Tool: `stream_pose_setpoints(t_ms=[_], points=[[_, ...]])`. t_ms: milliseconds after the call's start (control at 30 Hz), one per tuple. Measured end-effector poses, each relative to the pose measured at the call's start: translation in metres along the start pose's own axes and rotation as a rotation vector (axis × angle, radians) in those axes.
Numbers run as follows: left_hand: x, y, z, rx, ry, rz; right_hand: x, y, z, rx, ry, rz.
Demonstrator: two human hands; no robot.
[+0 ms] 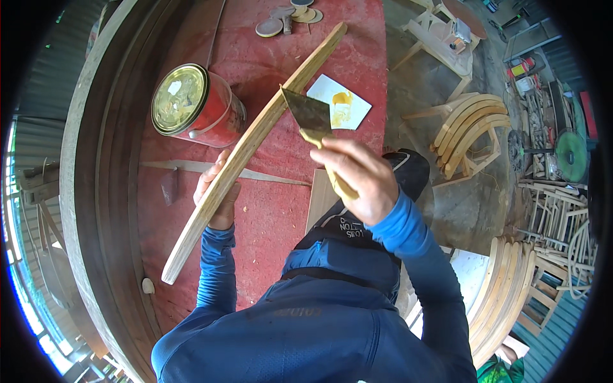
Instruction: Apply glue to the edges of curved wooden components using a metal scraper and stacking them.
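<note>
Working a yellow paste onto a long, slightly curved wooden strip (253, 135) looks like the step in hand, judging by the putty knife (310, 115) set against the wood and the matching smear on a white card (359, 108). The left hand (227, 203) grasps the strip below its middle, fingers bent around the far side and the rest of the hand on the near side, so the piece slants over the red work surface (268, 255) with its lower end toward the person's left and its upper end passing just beside the card. The right hand (361, 175) is closed around the knife's yellowish handle, with the fingers wrapped near the blade. The blade's end meets or overlaps the strip's upper half; how hard it presses, I cannot tell. The paste (343, 102) lies on the card to the right of the wood, near enough for a short reload, while a red bucket (220, 105) with a metal lid stands left of the strip. In my judgement, the next move calls for 1 steady, shallow-angled stroke along the grain, the left hand bracing against the push; too steep a blade could scrape the filling back out or rock the strip.
</note>
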State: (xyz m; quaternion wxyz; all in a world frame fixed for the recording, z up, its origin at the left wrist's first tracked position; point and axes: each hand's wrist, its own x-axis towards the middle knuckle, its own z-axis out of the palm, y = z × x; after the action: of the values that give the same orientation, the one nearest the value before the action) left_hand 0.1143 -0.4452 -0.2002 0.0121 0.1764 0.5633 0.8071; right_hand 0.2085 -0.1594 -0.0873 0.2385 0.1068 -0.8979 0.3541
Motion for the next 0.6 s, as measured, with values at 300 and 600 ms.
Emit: stream_pose_setpoints(t_ms=[300,600], points=[[-0.002,0.003,0.001,-0.083,0.027,-0.049,0.003,-0.016,-0.018,0.111,0.095,0.087],[-0.002,0.000,0.001,0.002,-0.009,0.001,-0.013,-0.031,-0.012,0.116,-0.002,0.008]])
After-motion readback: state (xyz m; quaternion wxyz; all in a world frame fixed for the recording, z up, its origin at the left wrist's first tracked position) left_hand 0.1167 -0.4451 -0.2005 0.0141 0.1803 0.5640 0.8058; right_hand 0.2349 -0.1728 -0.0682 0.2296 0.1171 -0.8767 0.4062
